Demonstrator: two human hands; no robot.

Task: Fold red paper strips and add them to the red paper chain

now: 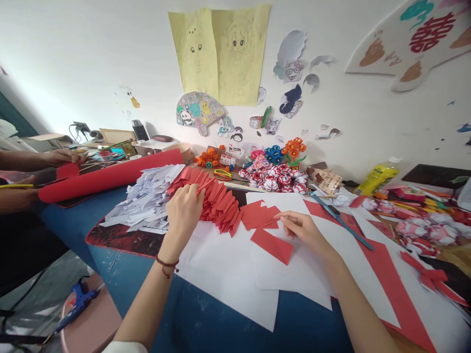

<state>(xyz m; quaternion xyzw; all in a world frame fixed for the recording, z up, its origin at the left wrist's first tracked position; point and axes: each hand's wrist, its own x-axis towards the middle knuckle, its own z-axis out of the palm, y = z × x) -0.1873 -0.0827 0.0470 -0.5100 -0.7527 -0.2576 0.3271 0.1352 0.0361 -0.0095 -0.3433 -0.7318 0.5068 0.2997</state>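
Beside a pile of folded red paper pieces (221, 206) is my left hand (185, 208), its fingers pinched over the pile's left part; what they hold, if anything, is hidden. White folded pieces (147, 196) lie heaped to its left. My right hand (297, 226) has its thumb and forefinger together at the right edge of some flat red paper pieces (257, 215). Just below these, a single red rectangle (272, 246) rests on white sheets (228, 274).
A red paper roll (110, 176) crosses the left side, near another person's hands (64, 158). Paper flowers (274, 179) line the wall. A blue watch (342, 220) lies at right, with a yellow bottle (379, 176) behind. A glue gun (79, 301) rests on a pink stool (91, 323).
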